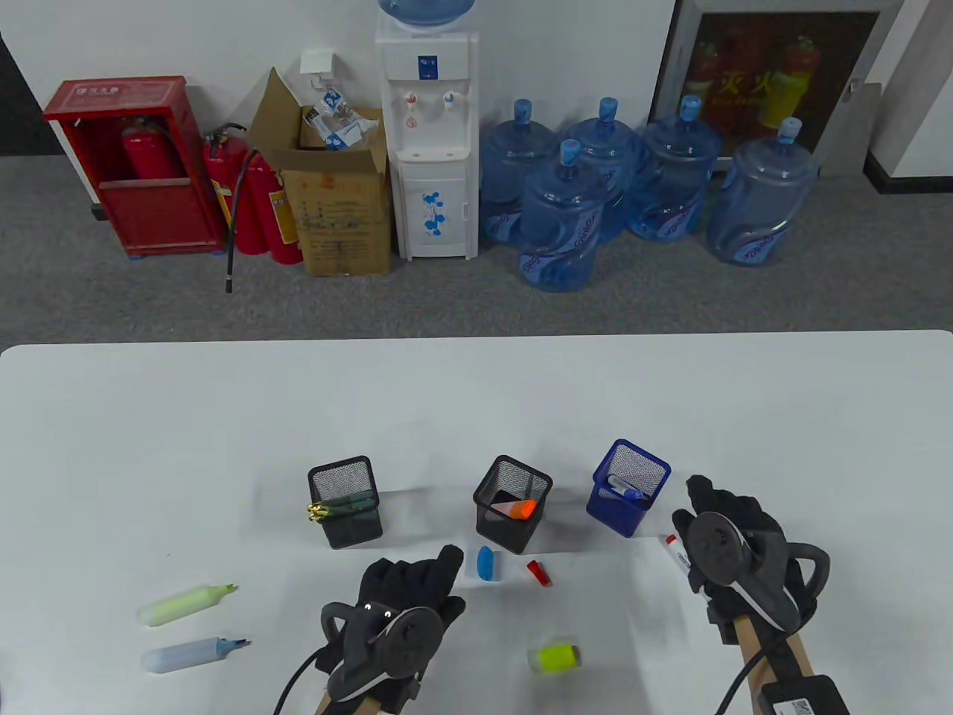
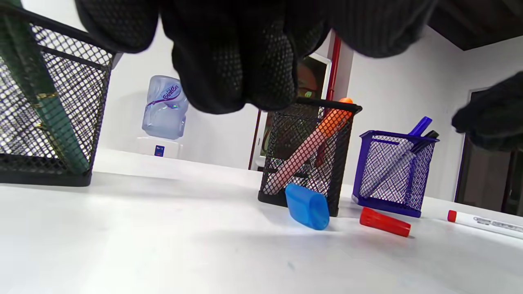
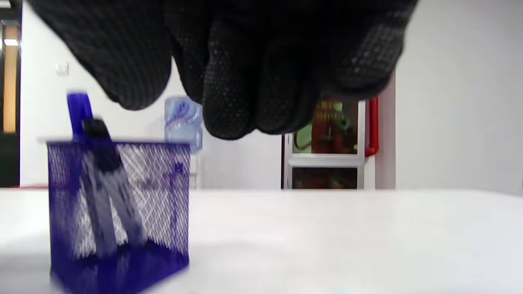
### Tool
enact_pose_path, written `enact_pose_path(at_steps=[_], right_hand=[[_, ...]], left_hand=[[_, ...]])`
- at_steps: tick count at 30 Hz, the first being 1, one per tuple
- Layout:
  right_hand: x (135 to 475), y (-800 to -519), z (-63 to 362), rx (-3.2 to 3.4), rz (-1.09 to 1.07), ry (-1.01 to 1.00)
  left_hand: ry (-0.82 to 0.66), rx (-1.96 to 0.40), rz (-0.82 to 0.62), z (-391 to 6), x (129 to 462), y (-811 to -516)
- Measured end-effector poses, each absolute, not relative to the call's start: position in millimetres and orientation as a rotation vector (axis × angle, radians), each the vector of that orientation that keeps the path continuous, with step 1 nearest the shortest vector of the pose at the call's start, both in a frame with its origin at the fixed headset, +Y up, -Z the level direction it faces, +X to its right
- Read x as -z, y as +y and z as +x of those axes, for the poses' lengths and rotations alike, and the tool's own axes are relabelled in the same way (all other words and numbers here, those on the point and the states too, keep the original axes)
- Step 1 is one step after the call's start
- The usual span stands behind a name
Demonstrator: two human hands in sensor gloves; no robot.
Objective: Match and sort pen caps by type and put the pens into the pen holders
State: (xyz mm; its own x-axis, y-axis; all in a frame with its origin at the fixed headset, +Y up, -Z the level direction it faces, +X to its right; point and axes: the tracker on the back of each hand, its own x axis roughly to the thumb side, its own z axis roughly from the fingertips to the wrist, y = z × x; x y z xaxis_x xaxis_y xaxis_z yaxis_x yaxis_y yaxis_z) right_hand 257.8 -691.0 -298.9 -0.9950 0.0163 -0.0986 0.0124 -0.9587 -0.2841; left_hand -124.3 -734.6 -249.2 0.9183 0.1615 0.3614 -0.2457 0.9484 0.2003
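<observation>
Yellow highlighter (image 1: 186, 602): it lies uncapped at the far left of the desk (image 1: 476, 402), tip pointing right; its match, we judge, is the yellow cap (image 1: 556, 658) well apart toward the middle.
Blue highlighter (image 1: 195, 652): uncapped, just below the yellow one; the blue cap (image 1: 486, 563) beside the middle holder looks like its partner.
Left holder (image 1: 345, 501): black mesh, green pens already leaning inside.
Left hand (image 1: 408, 588): fingers extended forward and relaxed, hovering low just left of the blue cap; we see it grasping nothing, and cannot tell whether a fingertip touches the cap.
Step in hand: we judge we should pinch the blue cap across its flat sides, carry it left to the blue highlighter and press it on straight.
Middle holder (image 1: 513, 503): black mesh, an orange highlighter (image 2: 310, 148) slanting within.
Red cap (image 1: 539, 573): loose on the desk just right of the blue cap.
Blue holder (image 1: 630, 497): capped markers stand in it.
White marker (image 1: 674, 552): it lies on the desk, red end showing, partly under the right hand; we judge the red cap belongs here.
Right hand (image 1: 733, 544): fingers loosely bent over the marker; whether they touch or grip it, we cannot tell.
</observation>
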Motion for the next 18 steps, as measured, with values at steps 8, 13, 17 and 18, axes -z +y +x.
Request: enact_pose_path(at_steps=[8,13,17,18], right_hand=[[300,-739,263,-3.273,-0.254,-0.052],[302,-755,261,-3.338,-0.248,0.037],[303,-756,257,-3.372,-0.237,0.039],[303,-756,255,-3.384,-0.218,0.045]], left_hand=[[-0.344,-0.199,0.234,-124,249,-734],[-0.345,-0.191,0.231,-124,249,-734],[-0.349,-0.181,0.218,-123,249,-734],[-0.35,-0.18,0.216,-123,249,-734]])
